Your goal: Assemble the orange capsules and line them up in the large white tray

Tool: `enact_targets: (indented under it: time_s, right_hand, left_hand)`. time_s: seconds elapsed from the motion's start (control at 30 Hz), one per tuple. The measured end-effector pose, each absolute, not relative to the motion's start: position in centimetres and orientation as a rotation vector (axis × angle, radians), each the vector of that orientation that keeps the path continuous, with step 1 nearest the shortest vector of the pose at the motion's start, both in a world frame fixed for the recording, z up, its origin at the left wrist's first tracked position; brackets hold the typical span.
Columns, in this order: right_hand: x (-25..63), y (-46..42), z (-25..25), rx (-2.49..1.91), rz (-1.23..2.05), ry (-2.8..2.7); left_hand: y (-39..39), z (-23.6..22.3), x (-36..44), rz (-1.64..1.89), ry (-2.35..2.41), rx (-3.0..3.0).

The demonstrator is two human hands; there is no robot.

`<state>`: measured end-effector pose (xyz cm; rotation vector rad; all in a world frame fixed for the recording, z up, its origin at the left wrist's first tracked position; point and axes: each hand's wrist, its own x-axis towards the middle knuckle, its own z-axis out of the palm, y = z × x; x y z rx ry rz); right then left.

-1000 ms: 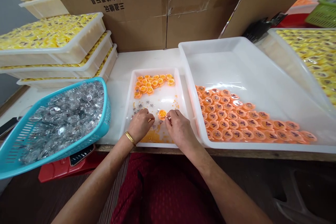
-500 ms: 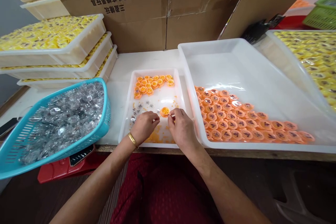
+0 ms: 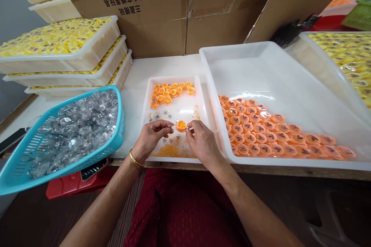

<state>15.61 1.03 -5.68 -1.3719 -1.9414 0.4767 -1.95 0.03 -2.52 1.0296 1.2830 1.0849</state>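
My right hand (image 3: 203,139) pinches the side of a small orange cup (image 3: 181,125) filled with yellow-orange bits, above the small white tray (image 3: 203,104). Just left of the cup is my left hand (image 3: 153,135), thumb and fingers pinched together. A small see-through bit seems to show at its fingertips, too small to name. At the tray's far end stand several filled orange cups (image 3: 168,93). Small dark-printed pieces (image 3: 165,115) and spilled orange bits (image 3: 166,150) lie scattered on the tray floor.
On the left, a blue basket (image 3: 120,123) holds clear plastic pieces, before stacked trays of yellow pieces (image 3: 58,38). To the right, a large white tray (image 3: 246,58) contains rows of orange cups with dark-printed tops (image 3: 255,137). A cardboard box (image 3: 162,34) stands behind.
My left hand has turned and its fingertips have come up close to the cup's left side. My right hand still holds the cup, and the view has shifted slightly.
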Motion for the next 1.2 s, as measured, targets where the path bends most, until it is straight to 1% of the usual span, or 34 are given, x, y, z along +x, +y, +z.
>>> enact_targets:
  time_s: [0.13,0.27,0.47,0.67,0.93,1.1,1.2]
  right_hand:
    - [15.7,1.2,-5.7,-1.351,0.586,-1.893]
    - [15.6,1.3,-5.3,-1.326,0.688,-1.848]
    - [15.6,1.4,-5.0,-1.309,0.725,-1.823]
    - [15.7,1.5,-5.3,-1.305,0.715,-1.828]
    - [15.7,1.4,-5.1,-1.309,0.731,-1.818]
    - [15.7,1.4,-5.3,-1.313,0.660,-1.876]
    - [15.7,1.3,-5.4,-1.328,0.611,-1.930]
  left_hand:
    - [-0.1,-2.3,-1.8,1.157,1.208,0.968]
    - [-0.3,-2.1,-1.8,1.224,1.075,0.740]
    - [-0.4,-1.5,-1.8,1.258,0.998,0.470]
    - [-0.2,-1.8,-1.7,1.263,0.999,0.360]
    - [-0.3,-2.3,-1.2,1.223,1.028,0.368]
    - [-0.3,-1.9,0.2,1.233,1.089,0.528]
    - [-0.2,-2.1,1.2,1.200,1.212,0.689]
